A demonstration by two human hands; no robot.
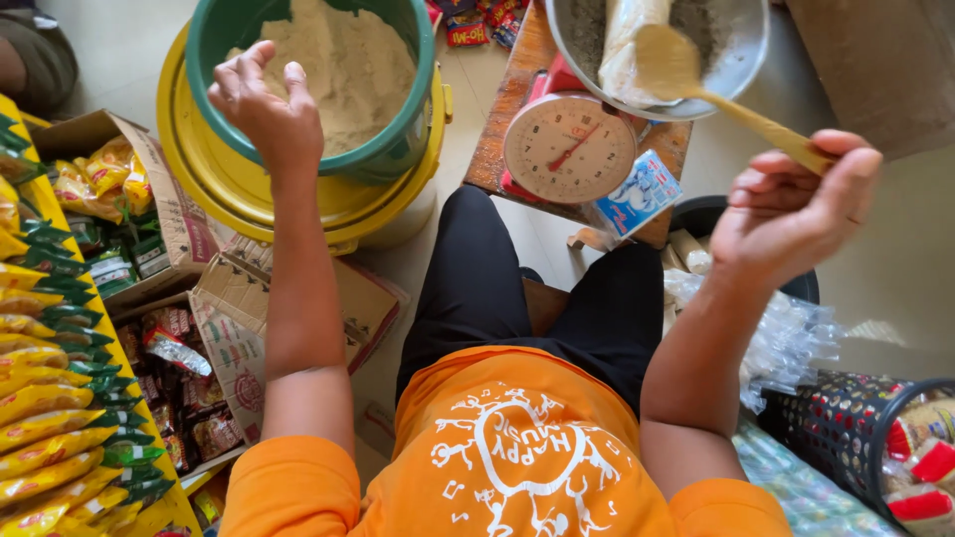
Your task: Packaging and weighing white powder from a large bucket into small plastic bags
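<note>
My left hand (267, 109) hovers at the near rim of a green basin (403, 149) filled with pale beige powder (348, 70); its fingers are spread and hold nothing. The basin sits in a yellow bucket (298, 209). My right hand (791, 214) grips the handle of a yellow spoon (716, 94) whose powder-coated bowl reaches into a metal scale pan (741, 60). A clear bag of powder (627, 50) stands in that pan. Below it is the round dial of a red kitchen scale (569, 149).
The scale stands on a wooden stool (507, 109), a blue-white packet (637, 194) leaning against it. Open cardboard boxes of snack packets (179, 229) and rows of yellow-green packets (40, 398) fill the left. Clear plastic bags (786, 338) and a black mesh basket (846, 418) lie right.
</note>
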